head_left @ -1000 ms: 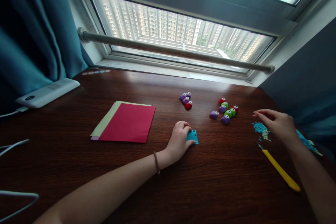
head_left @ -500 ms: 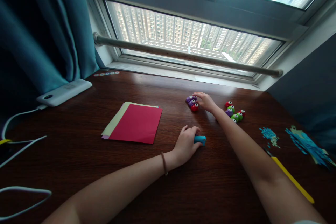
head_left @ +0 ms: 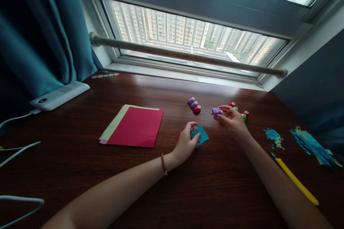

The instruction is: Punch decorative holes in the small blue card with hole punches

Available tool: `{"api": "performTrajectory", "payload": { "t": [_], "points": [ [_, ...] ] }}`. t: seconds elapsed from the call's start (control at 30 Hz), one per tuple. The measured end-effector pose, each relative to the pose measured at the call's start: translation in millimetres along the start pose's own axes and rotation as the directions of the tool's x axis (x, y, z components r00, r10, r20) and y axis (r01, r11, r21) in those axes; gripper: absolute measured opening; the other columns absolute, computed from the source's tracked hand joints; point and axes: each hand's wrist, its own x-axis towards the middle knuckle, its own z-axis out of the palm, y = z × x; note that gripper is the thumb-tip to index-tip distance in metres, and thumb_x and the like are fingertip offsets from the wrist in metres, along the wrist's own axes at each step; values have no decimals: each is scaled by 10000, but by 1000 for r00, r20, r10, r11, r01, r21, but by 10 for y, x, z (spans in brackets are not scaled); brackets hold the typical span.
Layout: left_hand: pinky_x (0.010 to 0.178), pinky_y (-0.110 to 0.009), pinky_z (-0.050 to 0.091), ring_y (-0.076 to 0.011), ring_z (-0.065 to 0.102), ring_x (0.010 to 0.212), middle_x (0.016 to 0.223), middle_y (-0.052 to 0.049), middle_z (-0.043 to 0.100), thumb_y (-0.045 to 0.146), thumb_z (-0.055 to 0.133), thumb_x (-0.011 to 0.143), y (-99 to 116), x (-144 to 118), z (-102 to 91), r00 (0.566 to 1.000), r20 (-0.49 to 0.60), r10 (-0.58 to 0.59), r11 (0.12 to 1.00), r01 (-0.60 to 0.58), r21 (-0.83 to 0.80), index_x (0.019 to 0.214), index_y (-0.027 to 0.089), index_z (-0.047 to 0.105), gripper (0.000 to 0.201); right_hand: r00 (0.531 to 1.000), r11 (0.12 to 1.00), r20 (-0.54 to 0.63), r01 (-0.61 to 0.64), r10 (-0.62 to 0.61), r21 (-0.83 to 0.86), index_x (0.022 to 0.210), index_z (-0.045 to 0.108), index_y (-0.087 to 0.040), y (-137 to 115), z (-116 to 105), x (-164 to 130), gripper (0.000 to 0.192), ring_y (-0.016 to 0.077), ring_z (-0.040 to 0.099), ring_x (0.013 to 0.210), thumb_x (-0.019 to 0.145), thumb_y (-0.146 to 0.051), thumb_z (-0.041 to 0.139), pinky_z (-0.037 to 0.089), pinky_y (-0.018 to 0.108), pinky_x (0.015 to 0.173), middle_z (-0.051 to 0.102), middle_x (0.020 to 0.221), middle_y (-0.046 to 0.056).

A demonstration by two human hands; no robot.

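My left hand pinches a small piece of blue paper between thumb and fingers, its face tilted up. Several punched holes run along the paper's upper left side. To the right, my right hand grips a small purple paper punch, held apart from the paper. Beyond the hands, a row of purple and red punches with eye-like knobs stands on the table. More red and green punches are partly hidden behind my right hand.
A stack of coloured sheets with a red sheet on top lies left. On the right are blue paper bits, paper strips and a yellow-handled tool. A white device with a cable sits far left, below the window.
My right hand has drawn back and right from the purple punches, now carrying one. The blue paper in my left hand, rolled or folded before, now shows its flat, holed face.
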Motion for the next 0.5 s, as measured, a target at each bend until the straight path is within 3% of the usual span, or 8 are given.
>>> {"api": "performTrajectory", "payload": {
  "t": [0.1, 0.2, 0.33, 0.5],
  "points": [
    [689, -260, 475, -180, 565, 894, 1023, -65, 559, 175, 555, 789, -37, -5, 9, 1000, -3, -2, 1000, 2, 8, 1094, 178, 437, 327, 973, 925, 72, -231, 219, 302, 1011, 553, -191, -53, -3, -456, 349, 232, 571, 1025, 700, -239, 704, 409, 381, 949, 624, 1046, 81],
    [662, -244, 467, -163, 563, 840, 970, -39, 569, 182, 585, 768, -8, -24, 4, 999, 30, -10, 999, 9, 34, 1063, 183, 468, 317, 943, 857, 91, -328, 319, 397, 996, 589, -192, -8, 21, -708, 361, 236, 547, 1064, 665, -215, 731, 346, 395, 1006, 636, 1034, 76],
    [656, -248, 464, -148, 550, 755, 852, -15, 575, 240, 608, 765, 70, -45, -4, 995, 87, -50, 996, 43, 74, 965, 170, 536, 224, 944, 866, 71, -325, 323, 381, 1025, 606, -203, 65, 45, -769, 421, 230, 543, 1067, 630, -222, 751, 329, 408, 1019, 622, 1077, 70],
    [642, -242, 464, -141, 555, 720, 803, -8, 591, 269, 649, 729, 111, -44, 5, 986, 124, -115, 993, 116, 2, 895, 156, 567, 218, 950, 925, 26, -308, 310, 221, 1039, 609, -204, 107, 77, -781, 446, 195, 603, 906, 620, -254, 754, 454, 341, 877, 647, 965, 47]
  ]
}}
